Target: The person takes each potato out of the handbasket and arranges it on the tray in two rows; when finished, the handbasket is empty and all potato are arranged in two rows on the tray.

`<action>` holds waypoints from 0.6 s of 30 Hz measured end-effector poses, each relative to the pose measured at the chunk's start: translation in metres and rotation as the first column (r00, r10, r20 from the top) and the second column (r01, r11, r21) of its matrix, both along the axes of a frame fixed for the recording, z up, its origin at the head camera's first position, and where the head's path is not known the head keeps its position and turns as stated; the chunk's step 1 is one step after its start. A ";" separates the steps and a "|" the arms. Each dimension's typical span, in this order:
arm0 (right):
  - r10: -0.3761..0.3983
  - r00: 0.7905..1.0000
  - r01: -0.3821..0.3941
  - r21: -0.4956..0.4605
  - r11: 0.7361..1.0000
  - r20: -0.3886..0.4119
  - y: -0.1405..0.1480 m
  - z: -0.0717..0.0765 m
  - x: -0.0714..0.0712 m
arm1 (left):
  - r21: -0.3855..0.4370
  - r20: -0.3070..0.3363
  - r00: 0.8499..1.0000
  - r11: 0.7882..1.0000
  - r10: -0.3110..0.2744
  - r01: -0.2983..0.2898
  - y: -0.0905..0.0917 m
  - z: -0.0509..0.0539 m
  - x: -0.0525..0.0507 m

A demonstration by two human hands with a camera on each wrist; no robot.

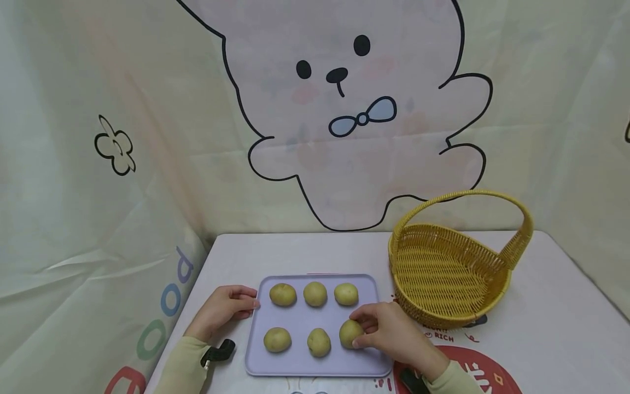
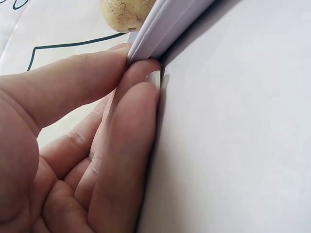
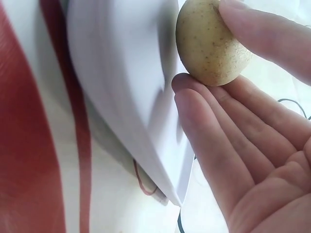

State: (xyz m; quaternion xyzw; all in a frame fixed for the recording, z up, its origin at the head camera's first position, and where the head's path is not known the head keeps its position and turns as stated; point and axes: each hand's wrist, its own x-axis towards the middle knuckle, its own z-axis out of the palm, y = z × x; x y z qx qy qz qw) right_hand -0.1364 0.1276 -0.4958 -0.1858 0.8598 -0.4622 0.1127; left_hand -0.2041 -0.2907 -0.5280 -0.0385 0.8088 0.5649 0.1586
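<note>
A pale lilac tray (image 1: pixel 297 319) lies on the table with several small yellow-brown potatoes on it, in a far row and a near row. My left hand (image 1: pixel 223 311) is at the tray's left side; in the left wrist view its thumb and fingertips pinch the tray rim (image 2: pixel 167 31). With thumb and fingers, my right hand (image 1: pixel 398 335) grips the near-right potato (image 1: pixel 349 334). The right wrist view shows that potato (image 3: pixel 209 46) between the thumb and the fingers. Left of it in the near row are a middle potato (image 1: pixel 319 343) and a left potato (image 1: pixel 277 340).
A yellow woven basket (image 1: pixel 450 273) with a tall handle stands right of the tray, tilted toward me. The white table (image 1: pixel 290 253) has a red print (image 1: pixel 472 366) at front right. Behind hangs a cloth (image 1: pixel 374 164) with a cartoon animal.
</note>
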 end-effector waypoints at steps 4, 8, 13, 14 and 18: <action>-0.003 1.000 0.003 0.014 1.000 -0.007 0.000 0.000 0.000 | -0.007 0.000 1.000 1.000 -0.001 0.001 0.001 0.000 0.000; -0.001 1.000 0.001 0.017 1.000 -0.017 0.000 0.000 0.000 | 0.007 0.002 1.000 1.000 0.003 -0.003 0.002 0.000 0.001; -0.003 1.000 0.004 0.022 1.000 -0.018 0.000 -0.001 0.000 | 0.008 0.002 1.000 1.000 0.006 -0.006 0.002 0.000 0.001; -0.005 1.000 0.005 0.027 1.000 -0.017 0.001 -0.001 -0.001 | 0.008 -0.001 1.000 1.000 0.005 -0.005 0.002 0.000 0.001; -0.009 1.000 0.010 0.045 0.999 -0.024 0.001 -0.002 -0.002 | 0.003 -0.009 1.000 1.000 0.008 -0.008 0.002 -0.001 0.001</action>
